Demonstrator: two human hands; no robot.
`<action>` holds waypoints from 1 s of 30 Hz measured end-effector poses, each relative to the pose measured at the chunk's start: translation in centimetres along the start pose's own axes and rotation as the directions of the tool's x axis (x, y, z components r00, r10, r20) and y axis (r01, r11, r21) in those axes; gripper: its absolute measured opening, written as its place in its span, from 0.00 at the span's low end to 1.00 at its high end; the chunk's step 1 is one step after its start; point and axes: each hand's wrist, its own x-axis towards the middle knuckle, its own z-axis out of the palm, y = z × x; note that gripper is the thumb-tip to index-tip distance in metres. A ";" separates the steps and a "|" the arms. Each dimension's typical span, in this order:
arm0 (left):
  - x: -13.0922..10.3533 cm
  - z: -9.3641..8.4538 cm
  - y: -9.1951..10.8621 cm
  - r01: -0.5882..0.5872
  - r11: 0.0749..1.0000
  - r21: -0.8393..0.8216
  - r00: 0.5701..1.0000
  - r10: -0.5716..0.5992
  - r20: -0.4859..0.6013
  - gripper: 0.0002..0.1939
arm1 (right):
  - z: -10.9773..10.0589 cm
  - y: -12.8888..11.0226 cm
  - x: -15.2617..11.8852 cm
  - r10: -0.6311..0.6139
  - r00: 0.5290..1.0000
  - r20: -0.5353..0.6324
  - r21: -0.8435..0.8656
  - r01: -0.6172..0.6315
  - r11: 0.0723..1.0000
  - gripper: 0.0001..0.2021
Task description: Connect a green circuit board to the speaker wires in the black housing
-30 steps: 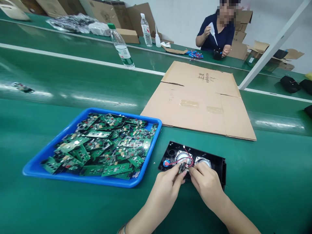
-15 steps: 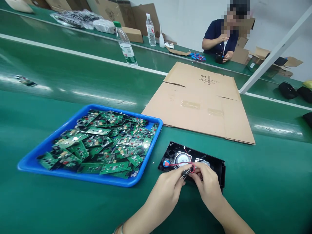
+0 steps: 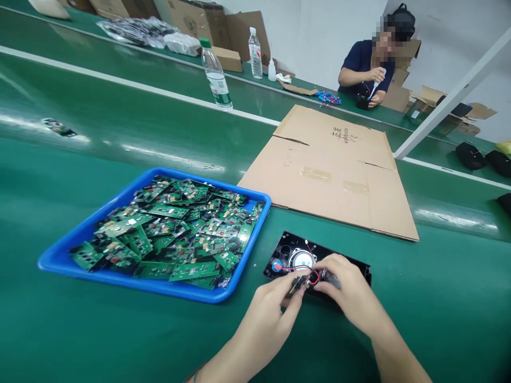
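Observation:
A black speaker panel (image 3: 285, 250) lies on the green table, holding two round silver speakers (image 3: 301, 259) and a blue part at its left end. My left hand (image 3: 271, 306) pinches a small dark circuit board (image 3: 298, 283) at the panel's near edge. My right hand (image 3: 349, 290) rests over the right speaker and pinches the red wire (image 3: 297, 268) where it meets that board. The wire runs left to the blue part.
A blue tray (image 3: 80, 234) heaped with green circuit boards sits left of the panel. Flat cardboard (image 3: 331, 165) lies beyond it. Water bottles (image 3: 215, 74) and boxes stand at the far edge, where another person works with a squeeze bottle. A white post slants at right.
My hands stay on the small board and wire; my right hand has slid further over the right speaker. The view has shifted slightly. The far person has lowered the squeeze bottle.

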 end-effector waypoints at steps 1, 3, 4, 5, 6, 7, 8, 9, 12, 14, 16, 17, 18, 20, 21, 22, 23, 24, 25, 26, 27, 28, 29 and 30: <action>-0.1 -0.2 0.0 0.012 1.000 0.005 0.999 -0.012 -0.036 0.15 | -0.5 -0.1 0.6 0.025 0.999 0.028 -0.037 -0.024 0.999 0.07; -0.4 -0.6 0.0 0.038 0.999 0.014 0.996 -0.037 -0.076 0.14 | -0.8 -0.2 1.9 0.066 0.997 0.031 -0.181 -0.059 0.982 0.07; -0.6 -0.7 0.0 0.049 0.999 0.017 0.996 -0.048 -0.075 0.13 | -0.7 -0.4 2.6 0.077 0.997 0.031 -0.280 -0.065 0.958 0.08; -0.7 -0.9 -0.1 0.059 0.998 0.023 0.996 -0.058 -0.063 0.13 | -0.5 -0.7 3.3 0.085 0.996 0.040 -0.383 -0.063 0.922 0.08; -0.8 -0.9 -0.1 0.067 0.997 0.032 0.997 -0.065 -0.051 0.12 | -0.2 -1.0 4.0 0.089 0.994 0.065 -0.474 -0.048 0.879 0.07; -0.9 -1.0 -0.1 0.076 0.996 0.046 0.996 -0.074 -0.042 0.12 | 0.1 -1.3 4.6 0.093 0.991 0.101 -0.545 -0.023 0.838 0.05; -1.0 -1.0 -0.1 0.091 0.994 0.062 0.995 -0.089 -0.038 0.12 | 0.4 -1.7 5.2 0.097 0.986 0.134 -0.591 0.001 0.807 0.04; -1.0 -1.0 -0.1 0.109 0.991 0.079 0.994 -0.106 -0.040 0.12 | 0.7 -2.0 5.8 0.100 0.982 0.158 -0.617 0.019 0.787 0.05; -1.0 -1.1 0.1 0.163 0.981 0.100 0.986 -0.159 -0.046 0.12 | 1.1 -2.6 6.7 0.105 0.977 0.186 -0.625 0.035 0.780 0.08; -0.9 -1.1 0.2 0.186 0.979 0.078 0.982 -0.183 -0.043 0.12 | 1.0 -2.5 6.6 0.114 0.976 0.184 -0.619 0.025 0.785 0.10; -0.9 -1.2 0.3 0.205 0.979 0.024 0.978 -0.204 -0.036 0.11 | 0.5 -2.1 6.0 0.130 0.978 0.162 -0.605 -0.005 0.796 0.10; -0.8 -1.2 0.3 0.217 0.976 -0.011 0.976 -0.217 -0.031 0.11 | 0.1 -1.7 5.5 0.136 0.981 0.141 -0.570 -0.032 0.821 0.10; -0.7 -1.1 0.2 0.228 0.973 -0.046 0.973 -0.229 -0.029 0.11 | -0.4 -1.3 4.8 0.138 0.984 0.117 -0.503 -0.061 0.862 0.09; -0.5 -0.8 0.1 0.239 0.965 -0.103 0.969 -0.244 -0.035 0.11 | -1.3 -0.4 3.3 0.127 0.989 0.075 -0.258 -0.104 0.960 0.07; -0.4 -0.6 0.0 0.236 0.965 -0.118 0.969 -0.242 -0.043 0.12 | -1.8 0.1 2.4 0.117 0.991 0.069 -0.105 -0.109 0.988 0.06; -0.2 -0.3 -0.1 0.224 0.967 -0.119 0.971 -0.232 -0.054 0.11 | -2.1 0.5 1.6 0.100 0.992 0.072 0.033 -0.103 0.994 0.05; 0.0 0.0 -0.2 0.204 0.973 -0.105 0.975 -0.212 -0.067 0.10 | -2.3 0.8 0.8 0.080 0.994 0.077 0.144 -0.091 0.985 0.05; 0.2 0.3 -0.3 0.180 0.981 -0.078 0.980 -0.186 -0.076 0.09 | -2.4 1.1 0.1 0.056 0.995 0.083 0.222 -0.073 0.972 0.06; 0.4 0.6 -0.4 0.153 0.987 -0.040 0.984 -0.156 -0.083 0.08 | -2.4 1.3 -0.5 0.030 0.996 0.081 0.268 -0.051 0.962 0.07; 0.6 0.8 -0.4 0.128 0.992 0.005 0.988 -0.127 -0.088 0.08 | -2.2 1.4 -1.0 0.007 0.998 0.067 0.287 -0.026 0.958 0.08; 0.8 1.1 -0.5 0.108 0.993 0.050 0.990 -0.103 -0.092 0.08 | -2.0 1.5 -1.3 -0.011 0.999 0.040 0.285 -0.001 0.959 0.08; 0.9 1.2 -0.5 0.096 0.991 0.090 0.992 -0.088 -0.092 0.08 | -1.7 1.5 -1.5 -0.026 1.000 0.010 0.271 0.022 0.962 0.07; 1.0 1.4 -0.5 0.093 0.989 0.119 0.992 -0.082 -0.092 0.08 | -1.4 1.5 -1.6 -0.038 0.999 -0.020 0.254 0.042 0.966 0.07; 1.2 1.5 -0.4 0.094 0.987 0.128 0.993 -0.083 -0.087 0.07 | -1.0 1.5 -1.6 -0.050 0.998 -0.049 0.235 0.060 0.970 0.07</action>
